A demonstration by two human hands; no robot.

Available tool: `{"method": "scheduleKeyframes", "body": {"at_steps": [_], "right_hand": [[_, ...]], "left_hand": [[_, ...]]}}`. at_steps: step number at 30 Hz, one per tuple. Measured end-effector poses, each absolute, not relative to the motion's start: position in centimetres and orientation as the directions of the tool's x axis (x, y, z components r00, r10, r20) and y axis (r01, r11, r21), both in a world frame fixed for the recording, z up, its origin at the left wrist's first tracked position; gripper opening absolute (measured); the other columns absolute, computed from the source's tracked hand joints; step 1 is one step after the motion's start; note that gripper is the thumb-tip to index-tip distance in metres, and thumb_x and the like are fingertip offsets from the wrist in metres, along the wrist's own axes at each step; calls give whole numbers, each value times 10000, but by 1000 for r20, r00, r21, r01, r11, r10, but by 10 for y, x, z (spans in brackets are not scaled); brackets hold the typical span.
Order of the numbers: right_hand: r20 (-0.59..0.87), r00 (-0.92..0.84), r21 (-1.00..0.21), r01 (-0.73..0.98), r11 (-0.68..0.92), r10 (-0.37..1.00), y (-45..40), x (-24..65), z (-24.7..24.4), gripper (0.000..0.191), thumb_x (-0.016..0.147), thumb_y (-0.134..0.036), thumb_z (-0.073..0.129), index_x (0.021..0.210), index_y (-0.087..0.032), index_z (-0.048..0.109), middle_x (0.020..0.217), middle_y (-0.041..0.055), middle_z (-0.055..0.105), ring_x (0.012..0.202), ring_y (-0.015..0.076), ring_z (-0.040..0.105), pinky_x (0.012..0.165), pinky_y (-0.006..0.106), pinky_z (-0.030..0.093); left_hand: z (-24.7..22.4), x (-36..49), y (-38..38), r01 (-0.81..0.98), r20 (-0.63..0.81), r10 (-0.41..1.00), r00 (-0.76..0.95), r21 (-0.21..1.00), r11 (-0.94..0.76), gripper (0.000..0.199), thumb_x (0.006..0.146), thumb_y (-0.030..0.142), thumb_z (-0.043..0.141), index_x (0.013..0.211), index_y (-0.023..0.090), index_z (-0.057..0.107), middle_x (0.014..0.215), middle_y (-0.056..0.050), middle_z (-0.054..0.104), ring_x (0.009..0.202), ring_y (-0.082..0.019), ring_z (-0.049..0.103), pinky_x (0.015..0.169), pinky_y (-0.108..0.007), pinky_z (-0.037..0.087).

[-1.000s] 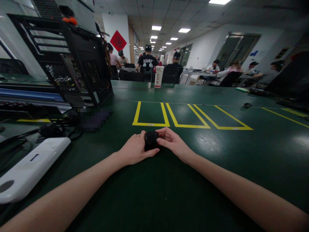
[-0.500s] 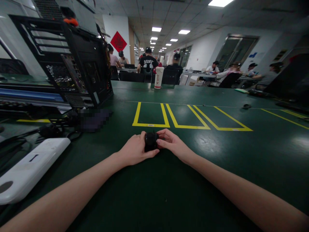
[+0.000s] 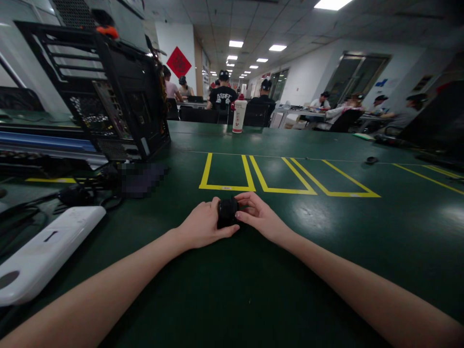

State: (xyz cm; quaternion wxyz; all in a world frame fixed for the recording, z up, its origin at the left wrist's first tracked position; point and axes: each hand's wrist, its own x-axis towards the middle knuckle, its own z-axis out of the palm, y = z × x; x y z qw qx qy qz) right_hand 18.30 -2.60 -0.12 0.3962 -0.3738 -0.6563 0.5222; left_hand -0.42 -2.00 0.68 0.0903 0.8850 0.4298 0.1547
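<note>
A small black round object (image 3: 227, 212) stands on the dark green table (image 3: 250, 290), just nearer to me than the yellow tape outlines. My left hand (image 3: 203, 224) is wrapped round its left side, with the thumb stretched along its near side. My right hand (image 3: 258, 216) has its thumb and fingers at the object's right edge, closed on it. The hands hide parts of both sides of the object, and its exact kind is hard to tell.
Yellow tape outlines (image 3: 228, 188) lie beyond my hands. At the left are a white device (image 3: 58, 246), black cables (image 3: 68, 195) and an open computer case (image 3: 139, 106). A white and red cup (image 3: 238, 116) stands at the far edge. Several people sit farther back.
The black object looks slightly turned between my hands, and the fingers of my right hand have shifted a little. My left hand has stayed in place.
</note>
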Motion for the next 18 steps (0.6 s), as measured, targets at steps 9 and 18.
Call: {"method": "scheduleKeyframes", "body": {"at_steps": [9,18], "right_hand": [[136,-490,-980,59,188,861,-30,186,4,415,724,-126,597,1082,-270,445,1062,27,482,906,158,563,819,379,465],[92,-397,-987,85,137,913,-26,182,0,251,781,-293,557,1006,-237,459,1011,31,508,853,152,569,767,364,489]], "left_hand": [[6,-5,-20,740,202,793,574,286,-609,584,756,655,353,959,117,453,806,-90,556,691,-210,555,593,-319,431],[5,-5,-18,737,201,795,573,299,-606,600,734,676,362,951,126,461,822,-87,564,708,-211,558,601,-315,429]]}}
